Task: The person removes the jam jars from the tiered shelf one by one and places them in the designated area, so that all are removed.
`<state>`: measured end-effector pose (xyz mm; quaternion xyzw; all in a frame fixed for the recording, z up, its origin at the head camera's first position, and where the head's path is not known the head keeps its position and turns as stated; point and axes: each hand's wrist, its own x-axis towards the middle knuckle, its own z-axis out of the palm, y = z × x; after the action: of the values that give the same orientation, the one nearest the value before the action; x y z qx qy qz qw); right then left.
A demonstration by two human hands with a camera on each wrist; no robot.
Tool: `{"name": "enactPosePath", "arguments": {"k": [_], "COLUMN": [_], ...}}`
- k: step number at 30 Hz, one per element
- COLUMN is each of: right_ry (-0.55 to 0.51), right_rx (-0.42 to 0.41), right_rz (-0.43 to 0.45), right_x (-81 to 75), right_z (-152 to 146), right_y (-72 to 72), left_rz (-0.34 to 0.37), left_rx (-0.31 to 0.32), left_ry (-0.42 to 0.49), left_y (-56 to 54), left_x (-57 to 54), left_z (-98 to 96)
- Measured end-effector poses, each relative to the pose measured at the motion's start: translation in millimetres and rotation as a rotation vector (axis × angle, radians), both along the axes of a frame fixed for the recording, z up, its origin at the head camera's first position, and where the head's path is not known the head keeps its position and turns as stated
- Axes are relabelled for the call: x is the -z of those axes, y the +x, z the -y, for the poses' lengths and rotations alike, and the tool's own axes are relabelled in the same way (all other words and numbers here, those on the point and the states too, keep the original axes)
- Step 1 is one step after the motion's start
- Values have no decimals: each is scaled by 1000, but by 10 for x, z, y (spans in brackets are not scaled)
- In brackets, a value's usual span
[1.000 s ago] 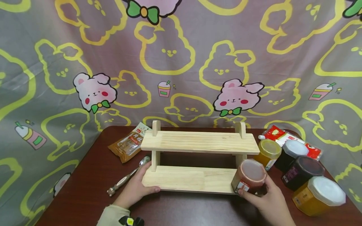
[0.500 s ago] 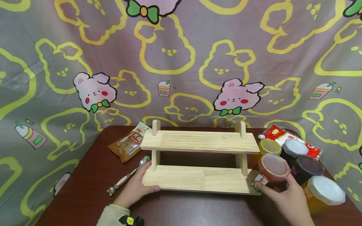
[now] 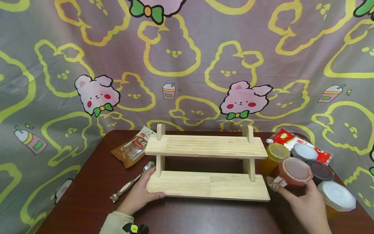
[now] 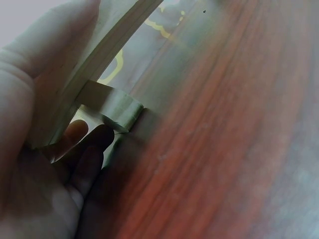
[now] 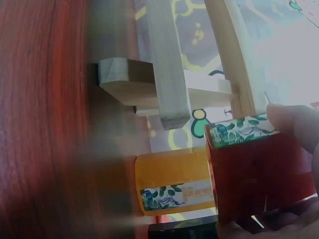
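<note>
A two-tier wooden shelf [image 3: 207, 187] stands in the middle of the table. At its left end my left hand [image 3: 140, 195] grips the lower board, thumb along the front edge; in the left wrist view the fingers [image 4: 89, 159] curl beneath the board [image 4: 75, 74]. My right hand [image 3: 309, 203] holds a red jar [image 3: 293, 172] with a pale lid, right of the shelf. The right wrist view shows the jar's leafy label near the thumb [image 5: 284, 119] and its base off the tabletop. Behind it stands a yellow jar [image 5: 172, 172].
Right of the shelf stand a white-lidded dark jar [image 3: 305, 151], a dark-lidded jar [image 3: 321, 170] and a white-lidded amber jar [image 3: 337, 196]. A red-and-white packet [image 3: 283, 138] lies behind them. To the left are a brown packet [image 3: 131, 151] and a spoon [image 3: 125, 188].
My right hand has carried the red jar rightward, from over the lower board's right end to beside the other jars. The left hand and shelf have stayed put.
</note>
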<state>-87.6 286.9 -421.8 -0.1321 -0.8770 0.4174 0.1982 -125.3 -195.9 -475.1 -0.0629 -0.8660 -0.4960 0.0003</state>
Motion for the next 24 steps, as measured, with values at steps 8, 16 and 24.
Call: {"name": "enactPosePath", "arguments": {"k": [8, 16, 24], "right_ry": [2, 3, -74], "right_rx": [14, -13, 13], "right_rz": [111, 188, 267], "right_x": [87, 178, 266], "right_z": [-81, -117, -118], "right_y": [-45, -87, -147], "left_rz": [9, 12, 11], "left_rx": [0, 4, 12], "left_ry": [-6, 3, 22], "left_y": [-5, 3, 2], "left_x": [8, 1, -3], "left_z": [2, 0, 3]}}
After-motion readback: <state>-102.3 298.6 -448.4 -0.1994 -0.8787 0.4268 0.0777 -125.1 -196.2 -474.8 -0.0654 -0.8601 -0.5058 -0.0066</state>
